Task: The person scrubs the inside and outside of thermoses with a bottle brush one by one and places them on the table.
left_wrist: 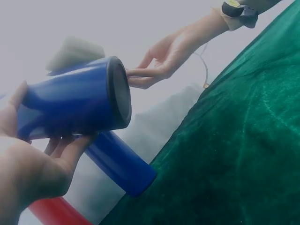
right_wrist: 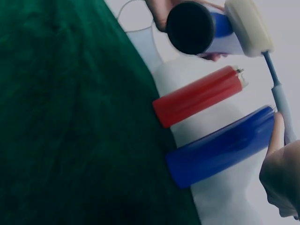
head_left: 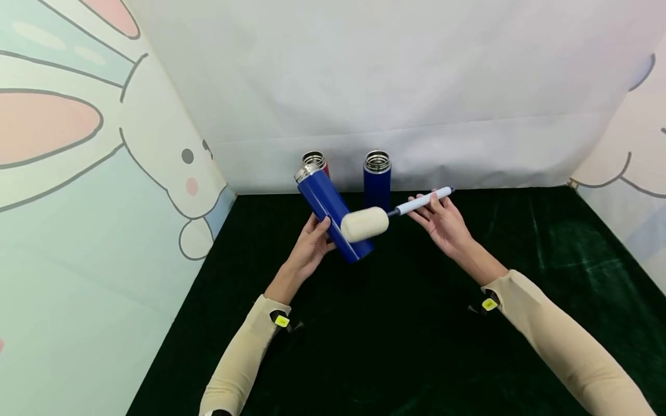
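My left hand (head_left: pixel 308 249) grips a blue thermos bottle (head_left: pixel 324 199) round its lower body. The bottle leans to the upper left, its steel mouth uncapped and its base toward the lower right. In my right hand (head_left: pixel 446 228) is a sponge bottle brush (head_left: pixel 424 201), pinched by its pale handle. Its cream sponge head (head_left: pixel 365 224) overlaps the lower part of the held bottle in the head view; whether they touch I cannot tell. In the left wrist view the dark-rimmed base of the held bottle (left_wrist: pixel 70 101) faces the camera, with the sponge partly hidden behind it.
A second blue bottle (head_left: pixel 377 184) stands uncapped at the back of the dark green cloth (head_left: pixel 395 335). Left of it is an uncapped red bottle (right_wrist: pixel 199 96), mostly hidden in the head view. A white backdrop (head_left: pixel 442 75) rises behind them, with a rabbit-print panel (head_left: pixel 93 242) at left.
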Demonstrator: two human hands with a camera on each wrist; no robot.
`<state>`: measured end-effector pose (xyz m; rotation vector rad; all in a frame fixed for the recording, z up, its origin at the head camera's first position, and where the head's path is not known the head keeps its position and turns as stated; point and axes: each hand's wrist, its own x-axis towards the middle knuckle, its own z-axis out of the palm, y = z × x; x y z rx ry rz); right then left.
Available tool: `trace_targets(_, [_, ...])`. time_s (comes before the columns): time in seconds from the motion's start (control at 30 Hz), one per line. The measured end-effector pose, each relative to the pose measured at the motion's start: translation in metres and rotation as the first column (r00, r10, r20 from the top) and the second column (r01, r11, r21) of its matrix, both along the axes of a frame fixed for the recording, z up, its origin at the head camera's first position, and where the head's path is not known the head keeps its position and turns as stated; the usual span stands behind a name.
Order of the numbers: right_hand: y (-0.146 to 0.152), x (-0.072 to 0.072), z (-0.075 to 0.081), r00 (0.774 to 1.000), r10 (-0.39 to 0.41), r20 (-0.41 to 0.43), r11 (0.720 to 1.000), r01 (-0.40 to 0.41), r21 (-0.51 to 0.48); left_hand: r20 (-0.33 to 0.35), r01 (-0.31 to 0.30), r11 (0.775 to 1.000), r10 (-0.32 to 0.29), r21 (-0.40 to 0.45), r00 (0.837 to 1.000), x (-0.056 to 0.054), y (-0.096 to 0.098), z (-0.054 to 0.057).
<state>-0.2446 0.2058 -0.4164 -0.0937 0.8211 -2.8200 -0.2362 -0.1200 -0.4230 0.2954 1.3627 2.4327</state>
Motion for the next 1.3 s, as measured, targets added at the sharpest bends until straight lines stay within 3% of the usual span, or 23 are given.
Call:
trace_targets(0.27, [0.018, 0.004, -0.019, 0.996, 0.092, 0.020, 0.993, -0.093, 0.066, 0.117, 0.069, 0.996, -0.075, 0.051, 0.990, 0.005, -0.008, -0.003])
trace_targets(0.53, [0.017, -0.001, -0.021, 0.992, 0.124, 0.012, 0.992, -0.124, 0.030, 0.146, 0.117, 0.992, -0.121, 0.040, 0.982, 0.013, -0.007, -0.010])
trace_targets(0.8, [0.004, -0.019, -0.003, 0.996, 0.082, 0.042, 0.987, -0.075, -0.143, 0.118, 0.231, 0.973, -0.228, -0.012, 0.967, 0.020, -0.003, -0.010])
trace_targets(1.07, [-0.005, -0.029, 0.004, 0.993, 0.074, 0.094, 0.927, -0.033, -0.372, 0.099, 0.328, 0.945, -0.326, 0.000, 0.940, 0.024, 0.000, -0.011])
trace_targets(1.3, [-0.003, -0.020, -0.006, 0.986, 0.136, 0.093, 0.946, -0.101, -0.308, 0.070, 0.284, 0.959, -0.285, 0.018, 0.956, 0.026, -0.001, -0.012])
